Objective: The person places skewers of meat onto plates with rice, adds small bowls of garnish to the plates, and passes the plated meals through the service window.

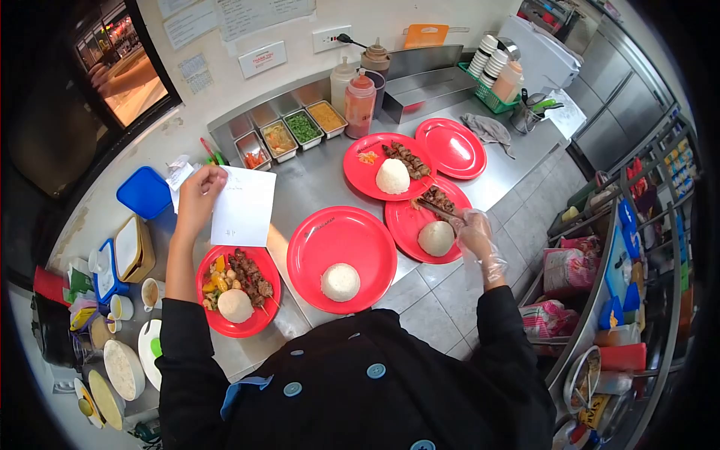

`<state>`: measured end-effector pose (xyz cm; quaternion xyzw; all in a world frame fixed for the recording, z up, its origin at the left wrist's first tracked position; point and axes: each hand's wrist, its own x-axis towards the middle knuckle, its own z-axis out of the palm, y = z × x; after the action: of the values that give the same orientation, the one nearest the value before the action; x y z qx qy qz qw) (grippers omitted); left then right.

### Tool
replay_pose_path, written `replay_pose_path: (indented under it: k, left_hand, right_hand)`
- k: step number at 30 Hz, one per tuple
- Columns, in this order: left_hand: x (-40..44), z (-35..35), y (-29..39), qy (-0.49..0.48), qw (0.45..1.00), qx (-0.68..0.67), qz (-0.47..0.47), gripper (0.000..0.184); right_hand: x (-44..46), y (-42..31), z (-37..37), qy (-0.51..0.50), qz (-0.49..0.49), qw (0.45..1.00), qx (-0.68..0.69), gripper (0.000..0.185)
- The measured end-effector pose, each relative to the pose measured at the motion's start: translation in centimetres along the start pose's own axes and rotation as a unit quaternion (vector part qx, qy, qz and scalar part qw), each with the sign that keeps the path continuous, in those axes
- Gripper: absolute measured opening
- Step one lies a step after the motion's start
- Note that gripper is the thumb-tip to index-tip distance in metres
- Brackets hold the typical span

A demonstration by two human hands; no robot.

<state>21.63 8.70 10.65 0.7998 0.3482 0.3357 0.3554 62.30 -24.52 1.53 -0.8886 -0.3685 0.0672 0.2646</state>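
My bare left hand (pixel 201 196) pinches the top corner of a white paper slip (pixel 244 208) with faint writing, above a red plate (pixel 212 324) of rice, skewered meat and vegetables. My right hand (pixel 477 238), in a clear plastic glove, is closed on tongs (pixel 439 211) whose tips reach toward the skewered meat on a red plate (pixel 459 191) with a rice mound (pixel 436 238). Behind it, another red plate (pixel 360 184) bears rice, a skewer and orange shreds. The middle red plate (pixel 341 232) holds only a rice mound (pixel 340 283).
An empty red plate (pixel 451 150) lies at the back right. Metal trays (pixel 303 128) of toppings and sauce bottles (pixel 361 105) line the wall. Tubs and bowls (pixel 124 369) stand at left, a cloth (pixel 489 132) near the right counter edge, shelves (pixel 585 330) at far right.
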Motion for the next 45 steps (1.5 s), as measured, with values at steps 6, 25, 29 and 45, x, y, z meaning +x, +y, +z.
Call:
replay_pose_path:
  k: [6, 25, 29, 45]
  left_hand:
    - [-2.5, -1.4, -0.6, 0.044, 0.995, 0.084, -0.03, 0.015]
    - [-9.6, -8.2, 6.8, 0.165, 0.955, 0.234, 0.081, 0.027]
    - [-6.6, -12.4, 12.6, 0.169, 0.929, 0.298, 0.137, 0.032]
    - [19.6, -22.5, 42.0, 0.269, 0.859, 0.069, 0.431, 0.038]
  right_hand:
    - [1.2, -1.9, -3.4, -0.025, -0.07, 0.983, -0.165, 0.027]
    - [16.8, -31.3, 23.1, -0.095, -0.397, 0.912, 0.046, 0.048]
    - [16.3, -31.3, 20.2, -0.114, -0.428, 0.886, -0.136, 0.044]
    - [3.4, -18.1, 1.0, -0.071, -0.371, 0.926, 0.016, 0.031]
